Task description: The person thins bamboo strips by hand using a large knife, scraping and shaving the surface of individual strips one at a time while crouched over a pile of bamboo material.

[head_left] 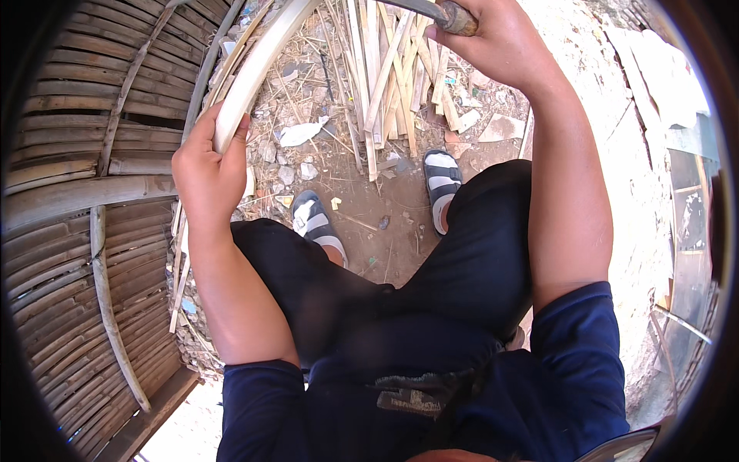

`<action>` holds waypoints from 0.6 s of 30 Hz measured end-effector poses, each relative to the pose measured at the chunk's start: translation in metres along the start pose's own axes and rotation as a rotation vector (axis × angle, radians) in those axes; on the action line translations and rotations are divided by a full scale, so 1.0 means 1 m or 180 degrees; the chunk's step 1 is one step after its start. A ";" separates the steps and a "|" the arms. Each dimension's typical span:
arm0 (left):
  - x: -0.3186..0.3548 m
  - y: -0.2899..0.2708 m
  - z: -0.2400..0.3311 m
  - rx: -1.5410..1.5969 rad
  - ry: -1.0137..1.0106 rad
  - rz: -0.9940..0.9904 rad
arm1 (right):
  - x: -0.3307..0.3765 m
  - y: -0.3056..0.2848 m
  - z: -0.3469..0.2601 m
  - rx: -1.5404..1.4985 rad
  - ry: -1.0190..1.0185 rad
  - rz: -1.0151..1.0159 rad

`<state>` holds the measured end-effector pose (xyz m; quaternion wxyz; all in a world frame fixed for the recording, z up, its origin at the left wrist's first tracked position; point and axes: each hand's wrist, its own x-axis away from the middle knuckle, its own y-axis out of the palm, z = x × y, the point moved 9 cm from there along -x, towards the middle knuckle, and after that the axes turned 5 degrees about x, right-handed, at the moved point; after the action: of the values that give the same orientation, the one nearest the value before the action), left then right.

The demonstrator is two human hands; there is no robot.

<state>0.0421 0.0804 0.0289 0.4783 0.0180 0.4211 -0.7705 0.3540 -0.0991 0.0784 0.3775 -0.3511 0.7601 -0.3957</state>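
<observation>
While one slatted wall (58,138) fills the left, one heap of sticks (389,75), one long strip (263,65), one tool (419,6) and two sandals (443,171) appear. Both arms (570,177) reach forward: the fingers of the left hand (208,165) clamp the strip's near end; the right hand's (493,38) wrap the tool's wooden handle (459,19). Pale and smooth, the strip slants up above the littered ground (389,250).

One fisheye view looks steeply down from head height, the navy shirt (539,408) near, the sandals (442,174) farther off, the bamboo-slat wall (54,269) curving along the left
</observation>
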 end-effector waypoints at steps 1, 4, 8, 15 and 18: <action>0.000 0.002 0.000 -0.0031 -0.0047 -0.0043 | 0.000 -0.003 0.006 -0.0041 0.0031 0.0106; -0.001 0.006 -0.002 -0.0113 -0.0146 -0.0122 | 0.002 0.002 -0.005 -0.0087 -0.0247 0.0147; 0.001 0.005 -0.005 0.0038 -0.0043 -0.0101 | 0.004 0.006 -0.023 0.0069 -0.0583 0.0067; 0.002 0.002 -0.006 -0.0036 -0.0099 -0.0054 | 0.002 -0.006 0.019 -0.0158 0.0073 0.0351; 0.000 0.007 -0.003 0.0006 -0.0103 -0.0047 | 0.006 0.010 -0.026 -0.0084 -0.0531 0.0107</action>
<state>0.0463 0.0810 0.0228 0.4792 0.0029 0.4128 -0.7746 0.3262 -0.0911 0.0782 0.4414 -0.3750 0.7369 -0.3486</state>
